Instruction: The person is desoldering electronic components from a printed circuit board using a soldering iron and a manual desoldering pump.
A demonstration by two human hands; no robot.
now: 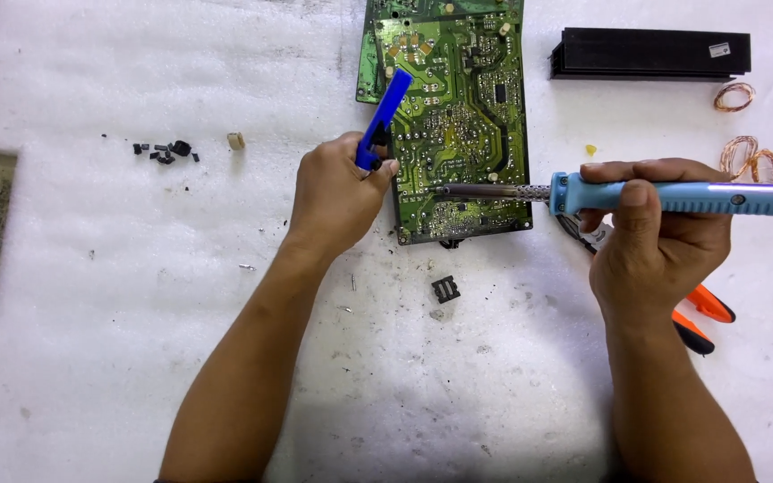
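Observation:
A green circuit board [462,134] lies solder side up on white foam sheet [136,313]. My left hand [337,192] grips a blue tool [385,116], a desoldering pump or tweezers, at the board's left edge. My right hand [659,237] holds a light blue soldering iron [664,195] lying level, its metal tip [445,190] touching the board's lower part. A second green board [370,54] pokes out from beneath, at the upper left.
A black finned heat sink [650,54] lies at the top right, with copper wire coils [749,156] below it. Orange-handled pliers [700,317] lie under my right hand. A black component [445,288] sits below the board. Small black parts [167,150] and a beige piece [236,140] lie left.

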